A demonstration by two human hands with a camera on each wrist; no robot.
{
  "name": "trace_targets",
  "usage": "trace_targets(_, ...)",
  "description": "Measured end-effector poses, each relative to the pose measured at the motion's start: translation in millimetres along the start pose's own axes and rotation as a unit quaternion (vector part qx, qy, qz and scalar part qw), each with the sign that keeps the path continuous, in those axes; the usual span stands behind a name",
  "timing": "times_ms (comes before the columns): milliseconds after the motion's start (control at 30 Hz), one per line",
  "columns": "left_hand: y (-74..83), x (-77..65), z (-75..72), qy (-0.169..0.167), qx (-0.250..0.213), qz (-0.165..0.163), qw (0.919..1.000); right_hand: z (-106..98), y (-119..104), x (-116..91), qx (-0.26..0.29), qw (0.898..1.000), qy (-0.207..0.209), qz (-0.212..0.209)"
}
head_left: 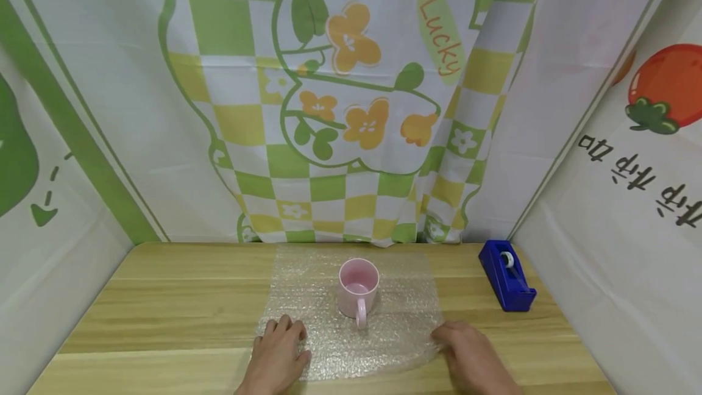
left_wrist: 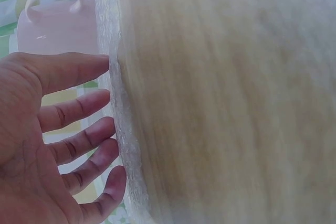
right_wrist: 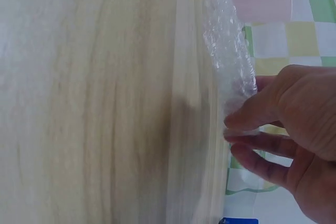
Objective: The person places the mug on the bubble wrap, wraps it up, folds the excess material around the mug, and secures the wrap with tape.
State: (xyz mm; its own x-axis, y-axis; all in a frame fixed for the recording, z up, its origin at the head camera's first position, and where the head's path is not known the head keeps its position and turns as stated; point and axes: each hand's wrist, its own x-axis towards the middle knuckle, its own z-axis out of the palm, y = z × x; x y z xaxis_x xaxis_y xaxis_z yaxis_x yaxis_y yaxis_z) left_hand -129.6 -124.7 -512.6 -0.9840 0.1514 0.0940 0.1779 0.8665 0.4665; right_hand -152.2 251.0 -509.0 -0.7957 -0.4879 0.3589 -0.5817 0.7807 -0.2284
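Right wrist: bubble wrap point(right_wrist: 231, 51) in grip point(right_wrist: 302, 116)

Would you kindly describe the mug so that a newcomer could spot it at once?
On the wooden table, find the clear sheet of bubble wrap spread near the middle. The mug stands upright on it, its handle toward the near edge. It is pale pink and open-topped, unlike the blue tape dispenser off to the right.
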Motion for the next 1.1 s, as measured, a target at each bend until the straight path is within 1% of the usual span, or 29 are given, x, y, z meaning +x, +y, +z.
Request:
trace_targets(133,0.0,0.2,-0.3,0.001,0.003,-0.002,1.0,-5.4,-1.9,2.2,0.006,1.0,-0.002,0.009)
trace_targets(200,-0.1,0.3,-0.1,0.003,0.004,-0.003,1.0,-8.6,-2.0,5.6,0.004,1.0,0.002,0.005)
trace_targets(267,-0.2,0.3,0.4,0.004,0.005,-0.002,1.0,-10.1,-1.2,9.2,-0.001,1.0,0.021,-0.009)
trace_targets(300,-0.1,0.3,0.2,0.005,0.005,-0.002,1.0,-10.3,-0.2,11.0,-0.002,0.999,0.037,-0.02)
trace_targets(433,-0.2,0.3,-0.2,0.006,0.007,-0.003,1.0,-9.0,3.2,16.4,0.007,0.993,0.1,-0.068)
trace_targets(533,-0.4,0.5,-0.4,0.004,0.008,-0.004,1.0,-8.6,3.5,18.0,0.029,0.99,0.114,-0.081)
trace_targets(700,-0.3,0.6,0.2,0.002,0.009,-0.004,0.9999,-7.5,1.0,20.9,0.041,0.988,0.124,-0.08)
trace_targets(800,-0.1,0.4,0.3,0.004,0.01,-0.004,0.9999,-8.5,-2.6,24.6,0.044,0.988,0.132,-0.069)
trace_targets(900,-0.2,0.3,0.1,0.005,0.009,-0.006,0.9999,-11.4,-6.0,30.1,0.053,0.986,0.142,-0.064)
trace_targets(1100,-1.3,0.9,1.1,0.0,0.005,-0.006,1.0,-17.8,-13.5,44.9,0.073,0.982,0.161,-0.07)
